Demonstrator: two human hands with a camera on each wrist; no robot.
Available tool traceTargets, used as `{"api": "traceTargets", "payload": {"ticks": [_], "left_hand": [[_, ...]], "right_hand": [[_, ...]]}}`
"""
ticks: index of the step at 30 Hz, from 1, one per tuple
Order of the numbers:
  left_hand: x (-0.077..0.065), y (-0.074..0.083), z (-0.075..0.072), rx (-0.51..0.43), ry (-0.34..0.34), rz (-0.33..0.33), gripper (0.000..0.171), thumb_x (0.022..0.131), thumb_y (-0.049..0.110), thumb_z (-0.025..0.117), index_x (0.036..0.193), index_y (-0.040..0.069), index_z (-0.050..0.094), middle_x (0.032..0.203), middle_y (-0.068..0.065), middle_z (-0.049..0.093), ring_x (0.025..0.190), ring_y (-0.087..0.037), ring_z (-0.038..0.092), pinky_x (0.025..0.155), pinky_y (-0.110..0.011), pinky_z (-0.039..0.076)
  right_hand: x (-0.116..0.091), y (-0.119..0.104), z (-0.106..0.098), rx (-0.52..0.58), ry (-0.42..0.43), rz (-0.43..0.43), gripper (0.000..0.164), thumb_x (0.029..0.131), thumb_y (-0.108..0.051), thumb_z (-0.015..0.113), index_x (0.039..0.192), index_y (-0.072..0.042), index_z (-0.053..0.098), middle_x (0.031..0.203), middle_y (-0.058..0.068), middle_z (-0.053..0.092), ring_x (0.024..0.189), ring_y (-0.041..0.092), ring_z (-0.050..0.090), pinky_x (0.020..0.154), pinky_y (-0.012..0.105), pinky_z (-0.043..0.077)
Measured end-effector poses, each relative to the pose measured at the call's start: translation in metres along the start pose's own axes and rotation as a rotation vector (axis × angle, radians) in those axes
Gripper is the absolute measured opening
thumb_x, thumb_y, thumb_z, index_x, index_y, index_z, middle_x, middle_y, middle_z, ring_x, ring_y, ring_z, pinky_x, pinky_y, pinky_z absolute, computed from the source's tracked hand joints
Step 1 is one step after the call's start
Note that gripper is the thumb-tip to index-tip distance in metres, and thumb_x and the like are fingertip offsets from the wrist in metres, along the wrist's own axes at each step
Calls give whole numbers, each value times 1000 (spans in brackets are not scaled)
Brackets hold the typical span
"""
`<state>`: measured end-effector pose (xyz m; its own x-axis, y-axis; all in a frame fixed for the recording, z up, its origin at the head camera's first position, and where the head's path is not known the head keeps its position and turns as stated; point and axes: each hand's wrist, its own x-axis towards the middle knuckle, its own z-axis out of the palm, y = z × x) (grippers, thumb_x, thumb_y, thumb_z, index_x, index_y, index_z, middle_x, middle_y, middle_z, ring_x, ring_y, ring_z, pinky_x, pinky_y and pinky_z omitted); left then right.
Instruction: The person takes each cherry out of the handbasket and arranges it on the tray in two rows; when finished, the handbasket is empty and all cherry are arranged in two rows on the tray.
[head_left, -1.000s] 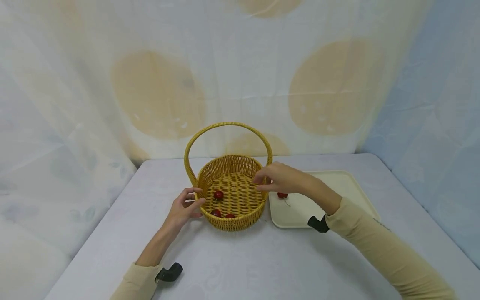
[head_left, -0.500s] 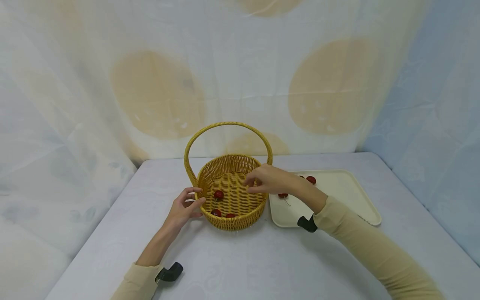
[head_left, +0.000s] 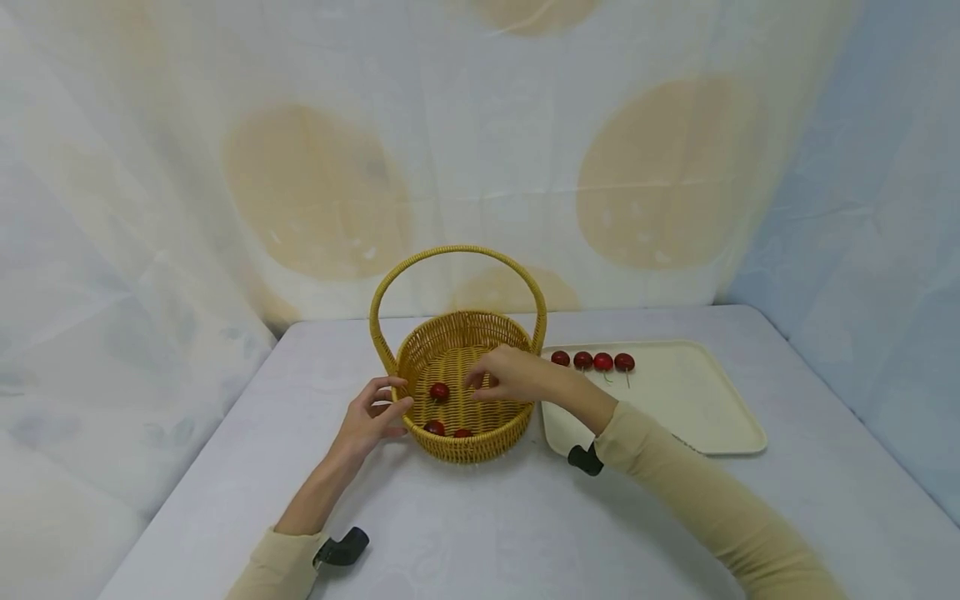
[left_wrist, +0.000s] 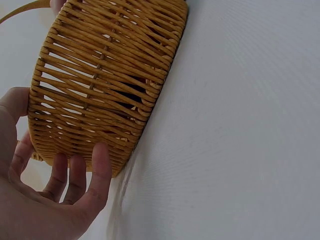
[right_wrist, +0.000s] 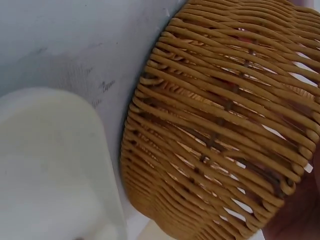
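Observation:
A round yellow wicker basket (head_left: pixel 465 450) with a tall hoop handle stands mid-table. Inside lie a dark red cherry (head_left: pixel 439 392) near the left and two more by the front wall. My left hand (head_left: pixel 367 417) holds the basket's left side; in the left wrist view, its fingers (left_wrist: pixel 101 160) lie along the woven outer wall. My right hand (head_left: pixel 506 375) is over the basket's inside, fingers bent and a gap between fingertips and thumb, just right of the left cherry. Nothing shows between them. In the right wrist view the basket wall hides most of this hand.
A cream rectangular tray (head_left: pixel 690 408) lies right of the basket. Along its back left edge sits a row of several cherries (head_left: pixel 603 362) with stems. My right forearm crosses the tray's left part. A pale curtain hangs behind the table (head_left: pixel 480 533).
My right hand has moved left and down, from the basket's right rim to over its inside. The row of cherries on the tray has come into view. The left hand stays in place.

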<state>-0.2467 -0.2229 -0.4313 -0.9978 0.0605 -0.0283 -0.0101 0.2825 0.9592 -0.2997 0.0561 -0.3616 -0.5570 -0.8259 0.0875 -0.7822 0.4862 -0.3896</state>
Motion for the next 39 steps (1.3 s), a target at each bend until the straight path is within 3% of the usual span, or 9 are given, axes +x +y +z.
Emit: {"api": "traceTargets", "payload": {"ticks": [8, 12, 16, 22, 30, 39], "left_hand": [[-10, 21, 0, -5, -22, -14, 48, 94, 30, 66, 135, 12, 50, 122, -14, 51, 103, -18, 60, 87, -48, 60], [-16, 31, 0, 4, -28, -15, 46, 95, 27, 65, 135, 11, 49, 121, -16, 51, 103, -18, 60, 88, -49, 59], [-13, 23, 1, -1, -24, -12, 46, 94, 31, 67, 134, 14, 50, 123, -16, 50, 104, -19, 60, 85, -46, 60], [-2, 3, 3, 12, -8, 3, 50, 92, 40, 68, 133, 18, 51, 121, -13, 51, 105, -20, 60, 79, -38, 62], [-2, 6, 2, 18, -12, -2, 44, 95, 32, 65, 134, 18, 50, 122, -12, 50, 106, -21, 60, 80, -40, 62], [-5, 12, 0, -10, -29, -13, 50, 94, 31, 67, 136, 11, 48, 119, -13, 50, 103, -21, 59, 86, -49, 60]], "right_hand": [[15, -1, 10, -18, 16, -1, 28, 94, -21, 68, 119, -10, 68, 112, 7, 72, 79, 12, 66, 78, 25, 56], [24, 0, 17, -28, 7, 14, 34, 93, -22, 68, 125, -11, 65, 121, 9, 68, 97, 21, 66, 91, 34, 55], [33, 1, 26, -60, -9, 22, 40, 93, -25, 68, 131, -13, 62, 126, 7, 66, 116, 24, 61, 102, 39, 51], [38, 0, 35, -74, -21, 56, 45, 93, -25, 69, 136, -15, 58, 130, 8, 63, 118, 25, 58, 101, 42, 52], [42, 2, 37, -41, 0, 87, 44, 92, -24, 70, 134, -14, 59, 130, 7, 63, 116, 25, 60, 102, 40, 50], [51, 1, 42, -65, -20, 75, 40, 93, -21, 69, 131, -11, 62, 125, 4, 66, 116, 21, 60, 103, 36, 50]]}}
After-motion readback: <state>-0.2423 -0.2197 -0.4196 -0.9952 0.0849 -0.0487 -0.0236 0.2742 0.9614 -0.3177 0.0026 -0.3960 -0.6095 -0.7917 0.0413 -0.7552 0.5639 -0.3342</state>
